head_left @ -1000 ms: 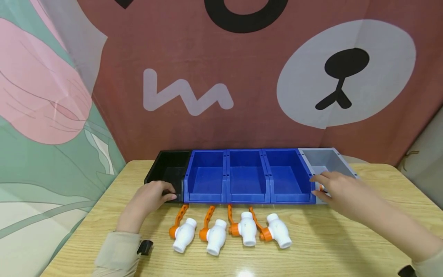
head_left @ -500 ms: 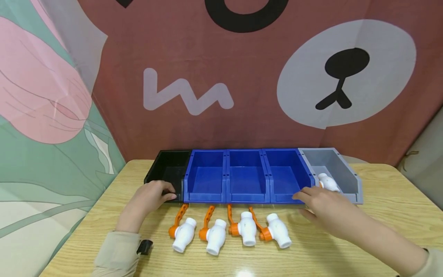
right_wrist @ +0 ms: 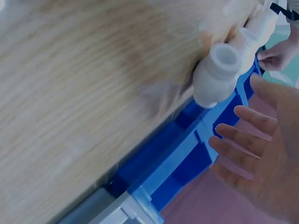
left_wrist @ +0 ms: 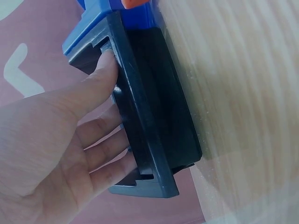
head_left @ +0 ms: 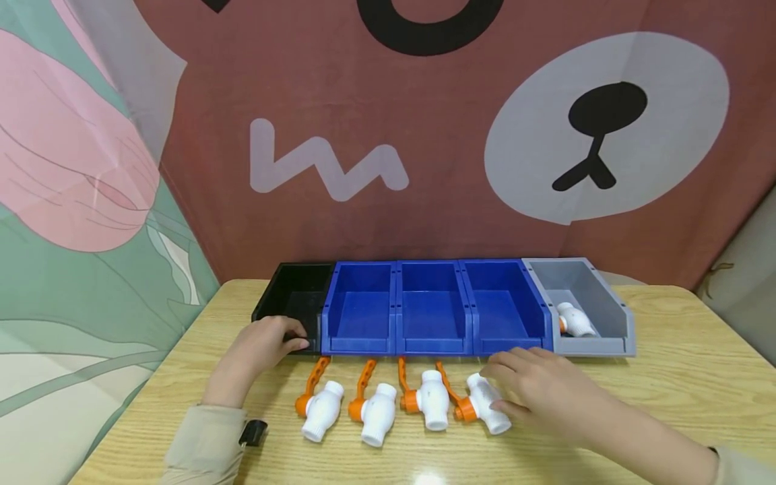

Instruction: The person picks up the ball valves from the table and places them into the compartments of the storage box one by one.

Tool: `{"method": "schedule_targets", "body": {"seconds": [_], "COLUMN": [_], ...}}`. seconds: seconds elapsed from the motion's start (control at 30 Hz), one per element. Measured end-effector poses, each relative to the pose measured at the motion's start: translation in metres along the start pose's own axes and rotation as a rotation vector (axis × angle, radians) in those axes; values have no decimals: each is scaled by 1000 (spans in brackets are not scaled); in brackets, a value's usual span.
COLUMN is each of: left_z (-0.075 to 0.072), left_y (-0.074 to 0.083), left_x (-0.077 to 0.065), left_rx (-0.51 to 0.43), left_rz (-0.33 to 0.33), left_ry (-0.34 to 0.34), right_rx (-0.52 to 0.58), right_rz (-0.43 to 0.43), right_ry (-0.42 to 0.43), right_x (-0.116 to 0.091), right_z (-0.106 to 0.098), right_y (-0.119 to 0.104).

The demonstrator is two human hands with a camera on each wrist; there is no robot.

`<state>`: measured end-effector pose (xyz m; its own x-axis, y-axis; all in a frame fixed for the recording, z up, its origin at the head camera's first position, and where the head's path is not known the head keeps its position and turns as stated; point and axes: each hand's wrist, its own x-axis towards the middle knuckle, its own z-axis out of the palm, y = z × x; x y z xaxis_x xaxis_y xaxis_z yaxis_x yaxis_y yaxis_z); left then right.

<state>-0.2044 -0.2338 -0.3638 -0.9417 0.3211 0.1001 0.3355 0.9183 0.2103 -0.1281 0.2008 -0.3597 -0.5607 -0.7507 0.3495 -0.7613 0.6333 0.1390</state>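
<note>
My left hand (head_left: 262,345) rests at the front of the black bin (head_left: 303,277); in the left wrist view its thumb touches the front rim and its other fingers reach just inside. My right hand (head_left: 542,387) hovers with spread fingers at the rightmost white ball valve (head_left: 492,412), its thumb overlapping the valve body in the head view. In the right wrist view the palm faces a white valve (right_wrist: 212,81) with nothing between the fingers. More valves with orange lever handles, such as the leftmost valve (head_left: 322,412), lie in a row in front of the bins.
Between the black bin and a grey bin (head_left: 621,347) stand three blue bins, among them the middle blue bin (head_left: 434,347). One white valve (head_left: 576,320) lies inside the grey bin. A printed cloth (head_left: 442,222) hangs behind the wooden table (head_left: 667,384).
My right hand has let go of a valve in the grey bin and moved left and toward me, to the rightmost valve on the table. The left hand has stayed put.
</note>
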Motion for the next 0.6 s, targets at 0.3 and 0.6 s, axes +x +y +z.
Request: {"method": "schedule_targets", "body": {"seconds": [0.3,0.6], "left_z": [-1,-2], "left_y": [1,2], "left_x": [-1,1], "left_rx": [3,8], "left_rz": [-1,5], "left_ry": [-4,2], "right_rx": [27,61], "right_rz": [42,54], "right_ry": [-142,-194], "right_x": [4,7], "right_z": [5,8], "right_y": [-20,-31]}}
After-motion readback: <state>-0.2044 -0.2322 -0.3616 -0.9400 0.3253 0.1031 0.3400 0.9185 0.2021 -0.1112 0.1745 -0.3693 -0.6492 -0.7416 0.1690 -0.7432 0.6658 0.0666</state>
